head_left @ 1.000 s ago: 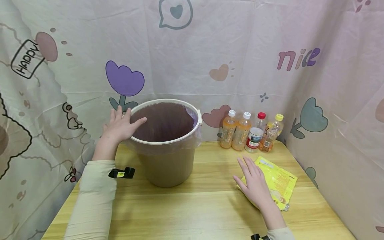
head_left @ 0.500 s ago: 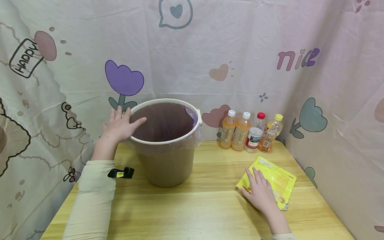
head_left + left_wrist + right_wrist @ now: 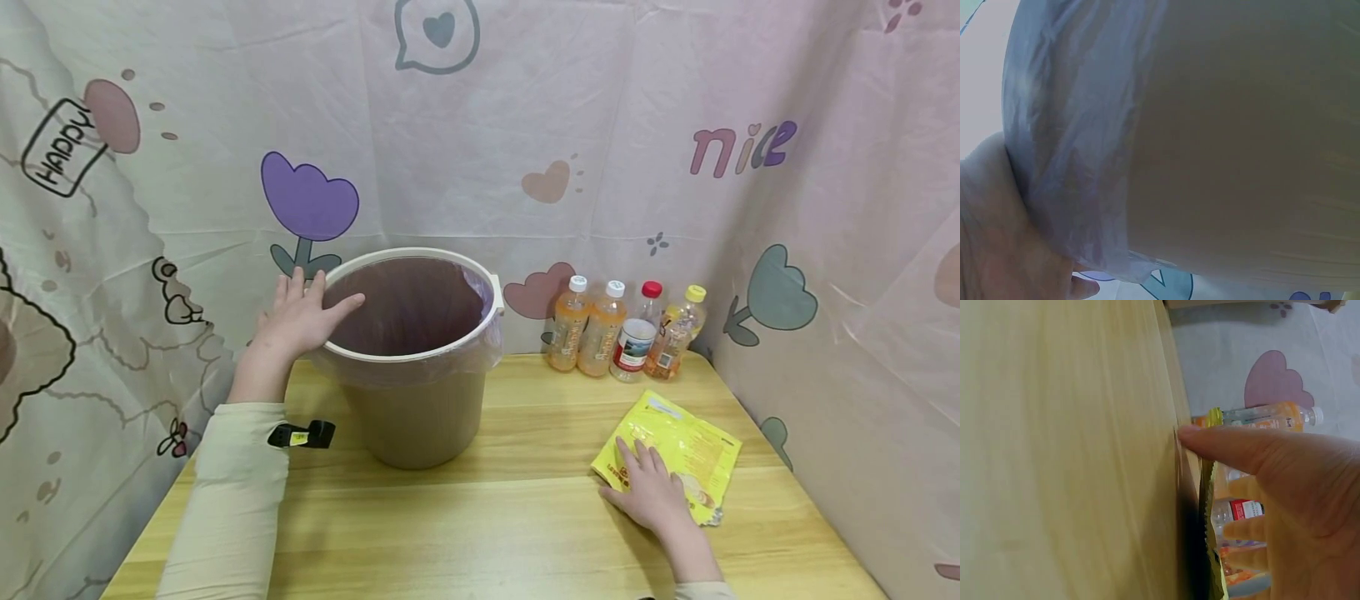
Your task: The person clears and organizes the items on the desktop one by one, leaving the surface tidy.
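A brown trash bin (image 3: 416,425) with a white rim stands on the table, lined with a translucent bag (image 3: 1085,137) folded over its outside. My left hand (image 3: 288,321) rests at the left of that rim, fingers spread and thumb reaching over the opening. On the right lies a flat yellow packet (image 3: 701,442) with a crinkled silvery corner. Over its near left part is my right hand (image 3: 651,492), fingers spread on top. The right wrist view has the thumb (image 3: 1229,447) by the packet's serrated edge (image 3: 1208,512), close to the tabletop; no firm grip shows.
Several bottles stand in a row behind the packet: two orange ones with white caps (image 3: 567,333), a clear one with a red cap (image 3: 633,346) and one with a yellow cap (image 3: 675,337). Patterned cloth (image 3: 450,150) encloses the wooden table (image 3: 450,533).
My right hand has come down and slightly toward me onto the yellow packet. The left hand and the trash bin have stayed in place.
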A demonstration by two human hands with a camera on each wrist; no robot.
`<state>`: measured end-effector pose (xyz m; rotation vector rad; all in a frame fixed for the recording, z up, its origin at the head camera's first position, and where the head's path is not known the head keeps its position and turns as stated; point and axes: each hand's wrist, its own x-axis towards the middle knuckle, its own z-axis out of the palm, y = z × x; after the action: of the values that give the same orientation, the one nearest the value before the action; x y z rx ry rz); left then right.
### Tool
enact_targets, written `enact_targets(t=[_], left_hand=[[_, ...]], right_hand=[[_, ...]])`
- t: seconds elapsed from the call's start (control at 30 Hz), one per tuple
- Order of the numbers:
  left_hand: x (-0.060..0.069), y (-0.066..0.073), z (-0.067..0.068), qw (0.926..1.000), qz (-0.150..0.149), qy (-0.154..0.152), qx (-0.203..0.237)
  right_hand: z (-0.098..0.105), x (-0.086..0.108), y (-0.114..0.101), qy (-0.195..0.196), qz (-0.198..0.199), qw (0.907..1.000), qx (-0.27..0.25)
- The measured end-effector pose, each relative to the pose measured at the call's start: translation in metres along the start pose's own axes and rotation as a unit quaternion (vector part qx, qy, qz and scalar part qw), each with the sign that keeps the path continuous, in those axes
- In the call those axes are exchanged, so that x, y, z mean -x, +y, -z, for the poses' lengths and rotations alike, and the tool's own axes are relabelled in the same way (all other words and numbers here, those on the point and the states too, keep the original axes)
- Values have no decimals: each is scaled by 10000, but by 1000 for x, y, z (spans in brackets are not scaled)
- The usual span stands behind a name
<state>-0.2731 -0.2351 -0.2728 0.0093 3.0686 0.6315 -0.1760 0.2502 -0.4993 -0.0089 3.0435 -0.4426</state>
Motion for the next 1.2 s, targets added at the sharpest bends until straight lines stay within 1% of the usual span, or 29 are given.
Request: enact_targets(t=[0.17, 0.37, 0.83, 1.03, 1.2], left_hand=[[0, 0, 1, 10000, -54, -20, -13], [0, 0, 0, 10000, -47, 10, 41], [0, -1, 0, 9999, -63, -3, 81], [0, -1, 0, 9999, -61, 5, 100], [-1, -1, -1, 9999, -68, 5, 93]], right_hand=[[-3, -1, 0, -235, -113, 9996, -92], [-2, 0, -1, -313, -101, 9993, -178], [2, 4, -6, -82, 181, 9996, -213], [5, 6, -8, -36, 160, 9995, -265], [7, 8, -9, 262, 275, 9992, -101]])
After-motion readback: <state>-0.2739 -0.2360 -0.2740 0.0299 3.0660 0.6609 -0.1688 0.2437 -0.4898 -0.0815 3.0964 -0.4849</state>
